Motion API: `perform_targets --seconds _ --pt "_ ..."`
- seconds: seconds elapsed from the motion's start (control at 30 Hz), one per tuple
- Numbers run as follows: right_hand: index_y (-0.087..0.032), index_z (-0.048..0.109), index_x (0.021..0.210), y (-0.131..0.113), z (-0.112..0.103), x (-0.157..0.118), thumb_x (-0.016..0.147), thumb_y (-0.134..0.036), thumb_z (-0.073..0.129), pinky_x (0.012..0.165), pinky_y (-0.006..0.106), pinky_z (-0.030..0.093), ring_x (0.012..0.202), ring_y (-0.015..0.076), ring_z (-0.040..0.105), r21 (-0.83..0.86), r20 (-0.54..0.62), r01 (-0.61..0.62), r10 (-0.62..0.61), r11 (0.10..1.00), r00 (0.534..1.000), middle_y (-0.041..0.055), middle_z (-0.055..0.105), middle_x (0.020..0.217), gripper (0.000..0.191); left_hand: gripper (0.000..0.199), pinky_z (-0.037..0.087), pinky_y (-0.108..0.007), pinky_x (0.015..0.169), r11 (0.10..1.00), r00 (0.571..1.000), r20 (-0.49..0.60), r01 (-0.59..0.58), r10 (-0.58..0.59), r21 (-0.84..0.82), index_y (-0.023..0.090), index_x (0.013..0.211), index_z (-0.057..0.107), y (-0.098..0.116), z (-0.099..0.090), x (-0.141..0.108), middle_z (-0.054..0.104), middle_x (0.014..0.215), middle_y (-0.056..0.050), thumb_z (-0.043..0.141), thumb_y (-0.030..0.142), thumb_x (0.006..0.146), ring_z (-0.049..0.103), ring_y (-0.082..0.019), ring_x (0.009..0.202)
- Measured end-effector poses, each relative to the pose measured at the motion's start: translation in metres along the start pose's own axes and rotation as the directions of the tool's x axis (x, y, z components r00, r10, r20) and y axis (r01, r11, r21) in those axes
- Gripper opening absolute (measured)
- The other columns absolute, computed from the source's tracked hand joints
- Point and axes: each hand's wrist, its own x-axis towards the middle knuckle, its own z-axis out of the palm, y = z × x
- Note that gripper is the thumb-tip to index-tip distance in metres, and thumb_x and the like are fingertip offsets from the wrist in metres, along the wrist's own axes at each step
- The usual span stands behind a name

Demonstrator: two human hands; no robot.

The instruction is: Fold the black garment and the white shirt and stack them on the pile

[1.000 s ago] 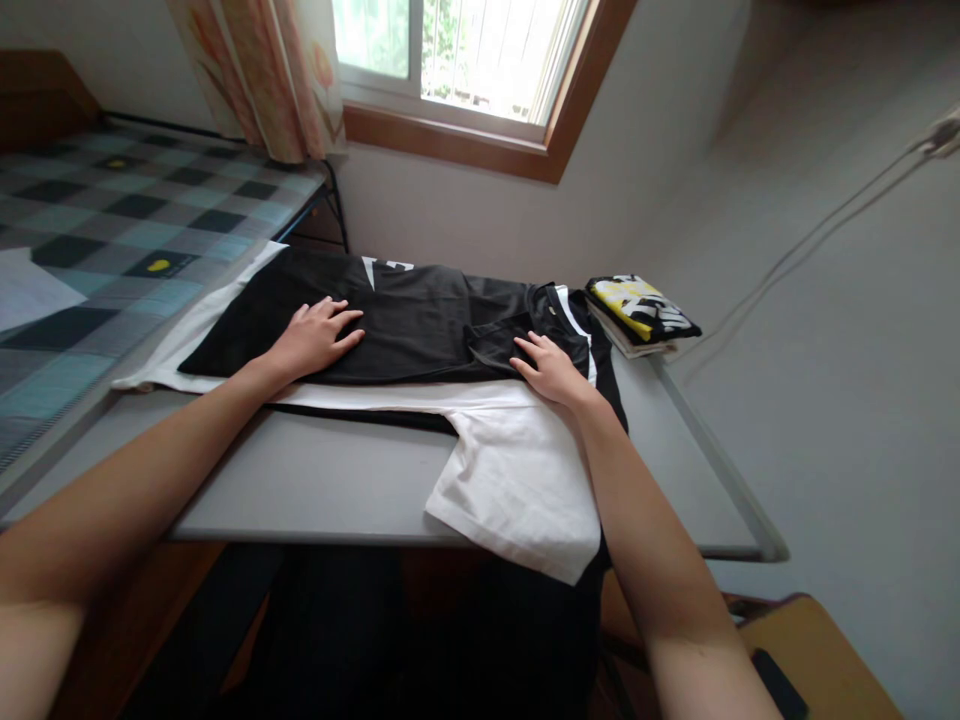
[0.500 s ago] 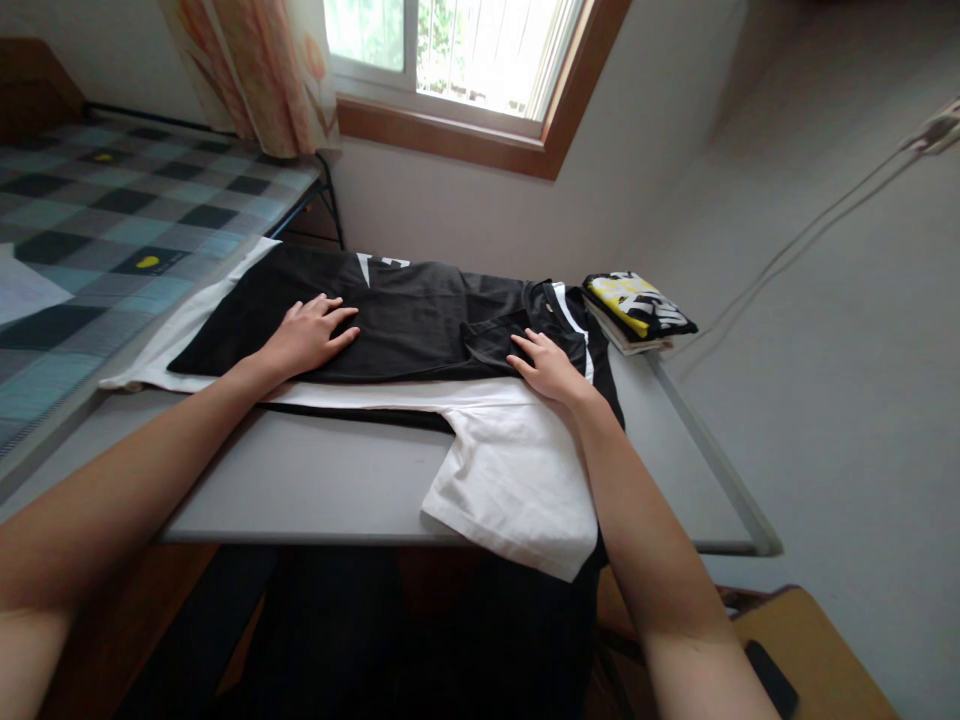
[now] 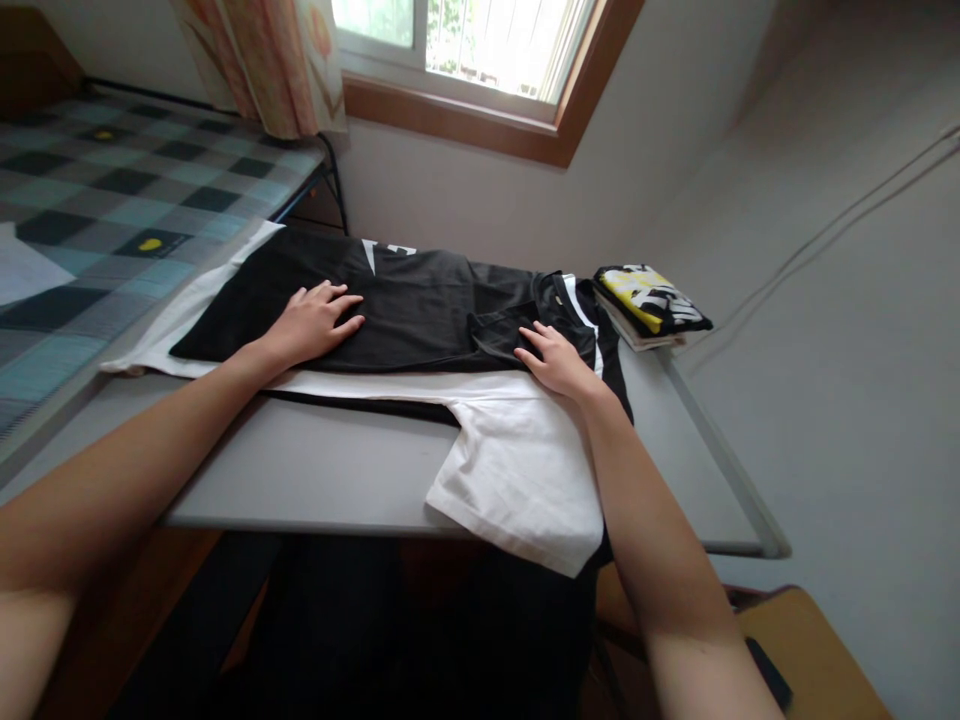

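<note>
A black T-shirt [image 3: 420, 310] with white lettering lies folded lengthwise over a white T-shirt [image 3: 517, 470]. The white sleeve spreads toward me and hangs a little past the table's front edge. More black cloth shows beneath the white one. My left hand [image 3: 311, 322] lies flat on the black shirt's body, fingers spread. Near the collar, my right hand [image 3: 555, 358] rests on the folded black sleeve, its fingers also apart. Neither hand grips the cloth.
The shirts lie on a grey table [image 3: 322, 465]. Folded clothes [image 3: 652, 300], black, yellow and white on top, are stacked at its far right end. A checked bed [image 3: 142, 190] adjoins on the left, with white paper [image 3: 26, 270] on it. A wooden chair [image 3: 810, 650] stands lower right.
The camera view has shifted slightly. Both hands stay flat in nearly the same places on the black shirt, and the clothes keep their layout.
</note>
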Motion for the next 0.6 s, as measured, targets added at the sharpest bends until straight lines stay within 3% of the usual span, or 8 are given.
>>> perform_targets --seconds 0.6 --pt "-0.02 0.055 0.15 0.0045 0.0025 0.0005 0.098 -0.049 0.054 0.123 0.055 0.029 0.151 0.0365 0.033 0.002 -0.019 0.012 -0.012 1.0 1.0 0.0119 0.043 0.161 0.06 0.059 0.021 -0.052 0.123 1.0 1.0 0.002 -0.001 0.001 -0.012 0.025 0.15 0.051 -0.0012 0.0011 -0.0003 0.042 0.161 -0.009 0.035 0.054 0.101 0.029 -0.032 0.152"
